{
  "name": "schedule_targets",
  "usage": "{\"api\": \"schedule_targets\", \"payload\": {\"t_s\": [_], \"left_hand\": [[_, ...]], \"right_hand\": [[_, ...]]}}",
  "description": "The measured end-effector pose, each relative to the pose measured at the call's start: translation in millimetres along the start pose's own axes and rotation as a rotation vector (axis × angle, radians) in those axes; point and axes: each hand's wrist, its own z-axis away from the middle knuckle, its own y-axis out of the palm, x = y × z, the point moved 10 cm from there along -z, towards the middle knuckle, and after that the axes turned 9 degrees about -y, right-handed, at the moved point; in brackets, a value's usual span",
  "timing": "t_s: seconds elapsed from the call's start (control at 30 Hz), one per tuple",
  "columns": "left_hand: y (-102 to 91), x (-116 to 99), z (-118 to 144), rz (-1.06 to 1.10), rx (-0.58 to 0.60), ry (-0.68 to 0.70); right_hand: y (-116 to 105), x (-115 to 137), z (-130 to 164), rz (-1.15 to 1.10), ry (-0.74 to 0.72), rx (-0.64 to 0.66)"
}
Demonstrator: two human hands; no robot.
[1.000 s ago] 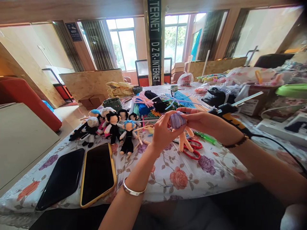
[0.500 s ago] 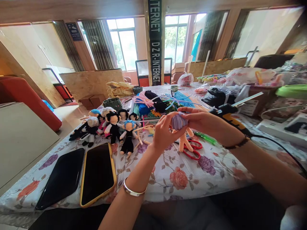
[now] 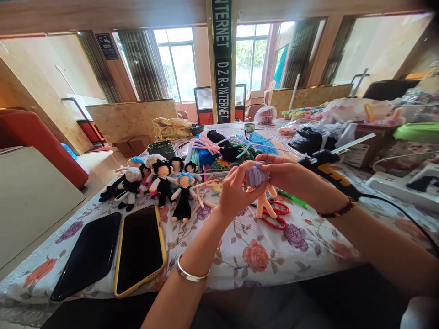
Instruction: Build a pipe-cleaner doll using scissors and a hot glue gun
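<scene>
Between my two hands is a small pipe-cleaner doll (image 3: pixel 263 206) with lavender hair (image 3: pixel 256 175) and a bare peach body and legs. My left hand (image 3: pixel 236 189) grips its head from the left, thumb beneath and fingers on top. From the right, my right hand (image 3: pixel 291 177) closes its fingers on the same head. The doll's face is turned away or hidden. Just behind its legs lie red-handled scissors (image 3: pixel 279 223) on the flowered cloth. A black and yellow glue gun (image 3: pixel 331 172) is beyond my right wrist.
Several finished dolls (image 3: pixel 163 183) stand at the left, behind a black phone (image 3: pixel 87 253) and a yellow-cased phone (image 3: pixel 140 251). A heap of coloured pipe cleaners (image 3: pixel 222 148) is at the back. The glue gun's cord (image 3: pixel 394 201) runs right, near a white box (image 3: pixel 408 183).
Almost nothing differs. Both hands keep hold of the doll's head in the same place, with only a very slight shift of fingers and view.
</scene>
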Motion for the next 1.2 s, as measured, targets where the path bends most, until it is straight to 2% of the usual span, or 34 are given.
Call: {"api": "schedule_targets", "payload": {"t_s": [0.13, 0.57, 0.87, 1.2], "left_hand": [[0.9, 1.3, 0.5, 0.012, 0.01, -0.013], [-1.8, -8.7, 0.5, -0.033, -0.025, 0.087], [2.2, 5.5, 0.8, -0.013, 0.012, 0.006], [3.0, 1.4, 2.4, -0.039, 0.004, 0.037]], "right_hand": [[0.1, 1.0, -0.3, -0.018, -0.01, 0.003], [0.6, 4.8, -0.5, -0.063, -0.027, -0.022], [2.1, 1.0, -1.9, -0.061, 0.035, 0.051], [-2.5, -1.0, -2.2, -0.034, 0.003, 0.04]]}}
